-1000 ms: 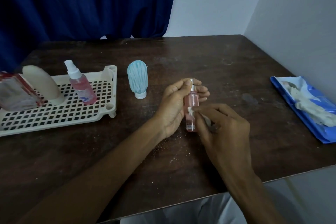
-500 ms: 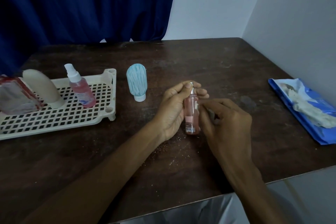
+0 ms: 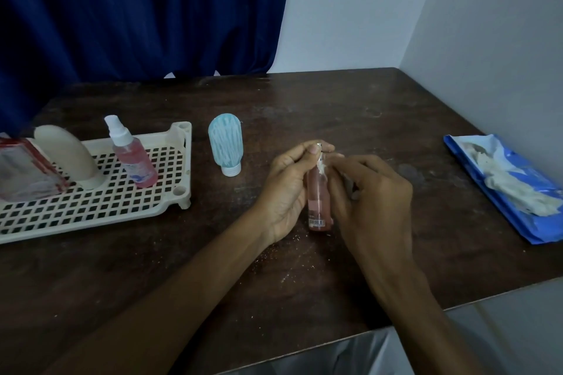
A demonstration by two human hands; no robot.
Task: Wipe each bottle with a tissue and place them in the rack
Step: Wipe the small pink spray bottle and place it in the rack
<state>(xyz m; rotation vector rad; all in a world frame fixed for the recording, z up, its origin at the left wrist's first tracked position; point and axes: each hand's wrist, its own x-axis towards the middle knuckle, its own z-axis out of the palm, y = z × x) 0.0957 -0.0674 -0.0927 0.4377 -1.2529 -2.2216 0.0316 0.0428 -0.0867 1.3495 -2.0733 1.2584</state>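
Bottle is held upright, well right of the rack. Left hand fingers curl round its top to steady it; right hand fingers pinch the tissue against its neck (wiping step, by all signs). Blue bottle stands just right of the rack.

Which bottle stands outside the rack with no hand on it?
The pale blue bottle, upside down on its white cap beside the rack; the left hand holds the small pink bottle.
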